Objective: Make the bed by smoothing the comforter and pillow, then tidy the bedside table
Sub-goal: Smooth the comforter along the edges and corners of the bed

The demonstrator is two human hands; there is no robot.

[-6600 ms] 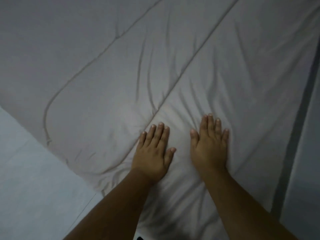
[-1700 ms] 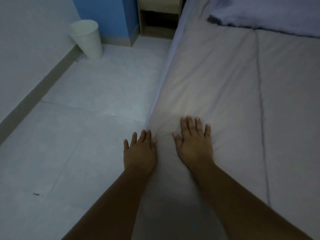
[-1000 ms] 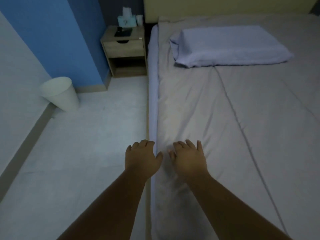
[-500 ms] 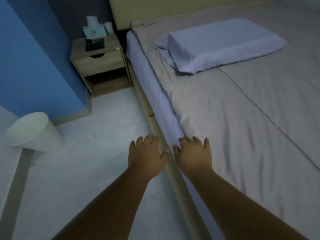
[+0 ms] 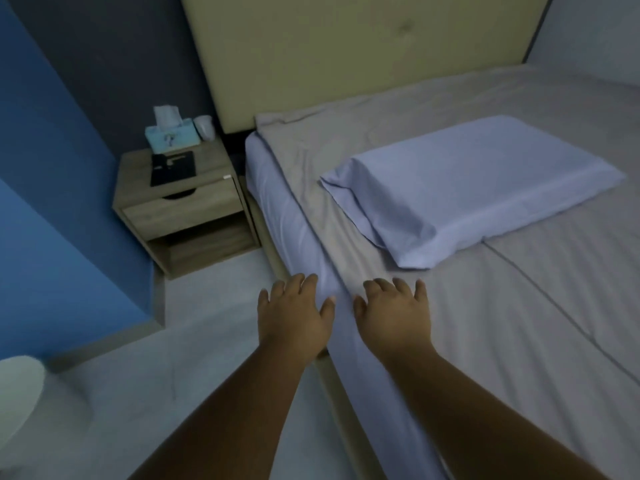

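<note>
Both hands were stretched forward, palms down, fingers spread and gripping nothing. The left hand (image 5: 294, 315) hung over the floor (image 5: 173, 368) just beside the bed's edge, its thumb near the pale blue fitted sheet (image 5: 287, 223) on the mattress side. The right hand (image 5: 394, 315) was over the near edge of the grey comforter (image 5: 502, 341); whether the palm actually touched the fabric could not be told.

The comforter lay fairly flat across the bed, with a stitched seam running along it and a few shallow creases near its side edge. The pillow (image 5: 474, 188) — pale blue, rectangular — sat on top of the comforter toward the head of the bed, lying at a slant, well ahead of the right hand. Behind it rose a yellowish headboard (image 5: 346, 53).

The wooden bedside table (image 5: 180, 216) stood in the corner between the blue wall (image 5: 45, 202) and the bed. On its tabletop were a teal tissue box (image 5: 172, 136) with a tissue poking up, a small whitish cup (image 5: 204, 126) just beside it, and a flat dark object (image 5: 173, 167) nearer the front — too dim to identify. A white bin (image 5: 17, 393) showed at the lower left on the floor
</note>
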